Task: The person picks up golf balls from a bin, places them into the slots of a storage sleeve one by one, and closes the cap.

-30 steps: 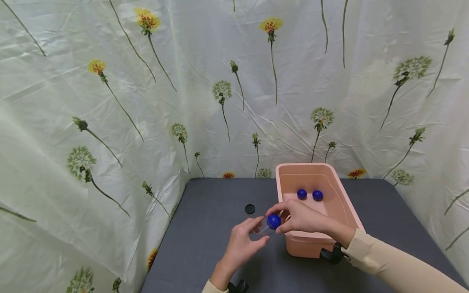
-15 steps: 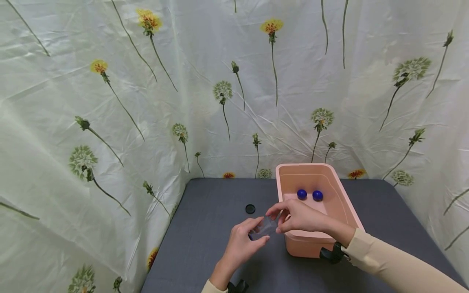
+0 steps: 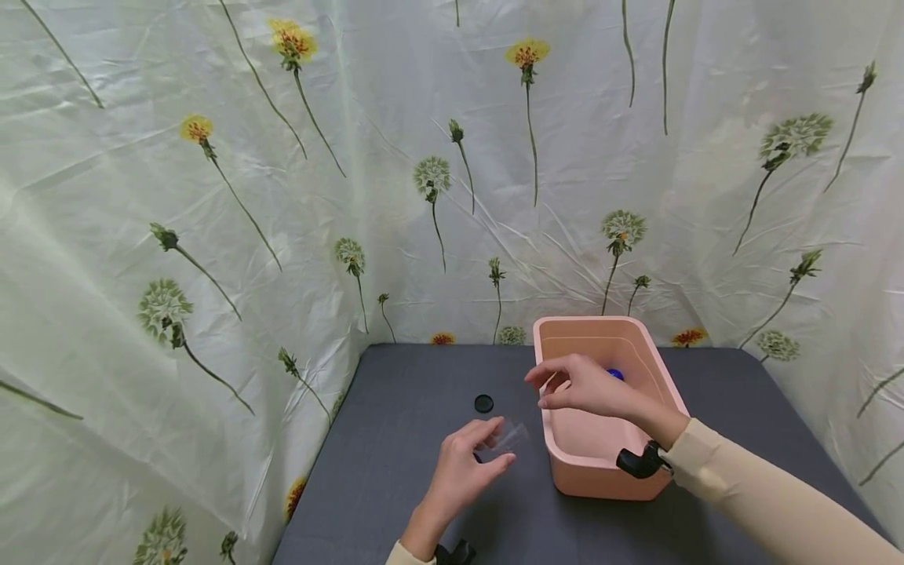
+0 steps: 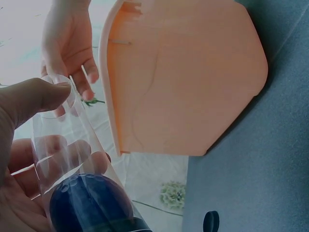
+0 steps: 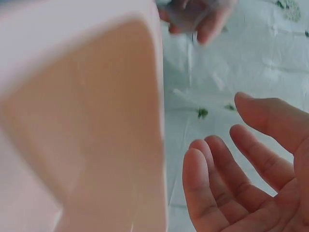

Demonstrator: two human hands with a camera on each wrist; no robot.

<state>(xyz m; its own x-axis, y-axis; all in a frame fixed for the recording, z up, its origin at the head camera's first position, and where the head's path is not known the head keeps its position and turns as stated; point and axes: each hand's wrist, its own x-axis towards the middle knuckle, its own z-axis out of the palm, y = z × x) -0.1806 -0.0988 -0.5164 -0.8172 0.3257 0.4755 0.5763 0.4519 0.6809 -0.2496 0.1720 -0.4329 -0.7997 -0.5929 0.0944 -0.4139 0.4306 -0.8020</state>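
My left hand (image 3: pixel 462 469) holds a clear plastic tube (image 3: pixel 514 436), its open end tilted toward the bin. Seen from the left wrist, fingers and thumb wrap the tube, and a dark blue ball (image 4: pixel 89 203) sits at its lower end. My right hand (image 3: pixel 582 386) is above the left rim of a pink bin (image 3: pixel 600 484), fingers loosely bent with nothing between them. Inside the bin a blue ball (image 3: pixel 615 374) shows partly behind that hand. A small round black lid (image 3: pixel 483 403) lies on the table, beyond the tube.
The bin stands on a dark grey table (image 3: pixel 410 408), toward its right side. A flower-printed curtain (image 3: pixel 381 196) hangs behind the table and along both sides.
The blue ball that my right hand pinched at the tube's mouth went down into the tube. The right hand has then drawn away, up and over the bin. The left hand stays nearly still.
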